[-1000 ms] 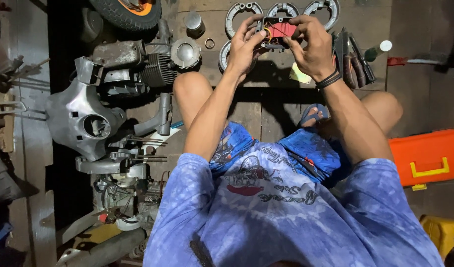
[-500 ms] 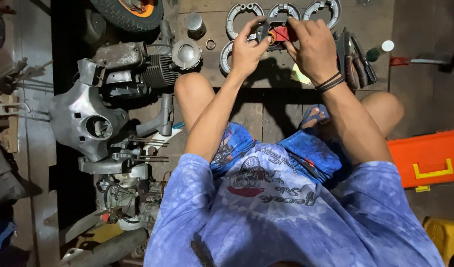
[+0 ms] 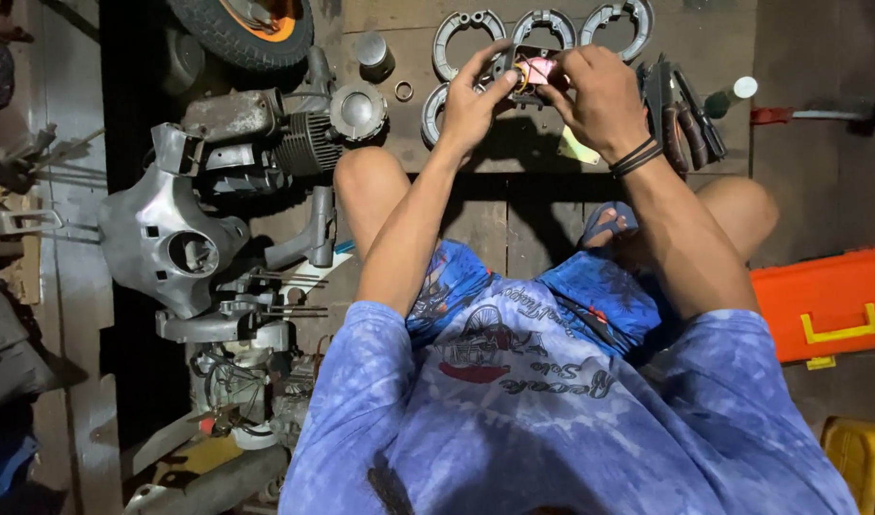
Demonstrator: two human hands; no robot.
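— While both sets of fingers pinch the small dark part with the red piece, keep it steady above the floor's far edge, by the brake shoes

— Left hand grips its side, right hand closes over the top?

— Yes; wrists bent, forearms reaching forward over the knees, engine well to the left

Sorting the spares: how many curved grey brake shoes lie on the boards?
4: three in a row at the top, one below, behind the left hand. Hands may hide more.
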